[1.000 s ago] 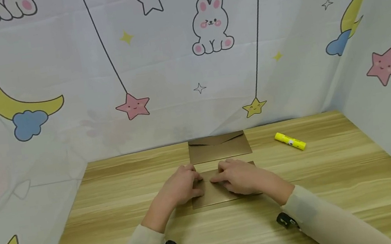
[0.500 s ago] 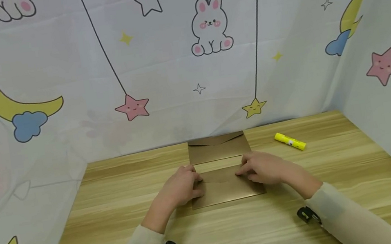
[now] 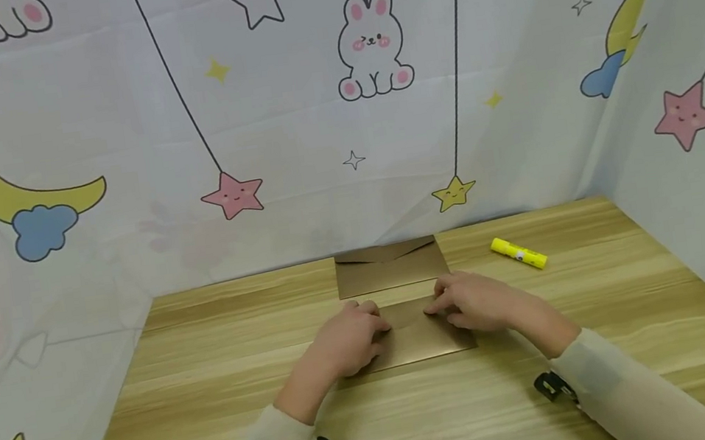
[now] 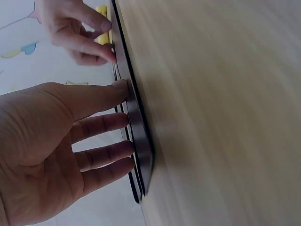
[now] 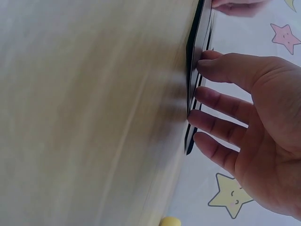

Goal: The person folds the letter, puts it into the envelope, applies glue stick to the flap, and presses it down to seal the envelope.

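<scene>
A bronze-brown envelope (image 3: pixel 418 338) lies flat on the table, its flap folded down over the upper part. My left hand (image 3: pixel 350 341) rests on its left portion, covering that end; in the left wrist view the thumb and fingers of the left hand (image 4: pixel 51 146) touch the surface, loosely bent. At the upper right, fingertips of my right hand (image 3: pixel 478 301) press near the flap's edge. Seen from the right wrist, the right hand's (image 5: pixel 268 108) fingers reach out relaxed against the envelope's (image 5: pixel 200 42) end. Neither hand grips it.
Behind it, against the cloth backdrop, lies a second brown envelope (image 3: pixel 393 272) with its flap slightly raised. A yellow stick-shaped tube (image 3: pixel 519 253) sits at the back right of the wood-grain table (image 3: pixel 214 387). Printed cloth (image 3: pixel 284 110) encloses the back and sides.
First my right hand slid rightward along the flap from the middle to the right end. Then my left hand shifted right, toward the envelope's middle. The envelope stays in place.
</scene>
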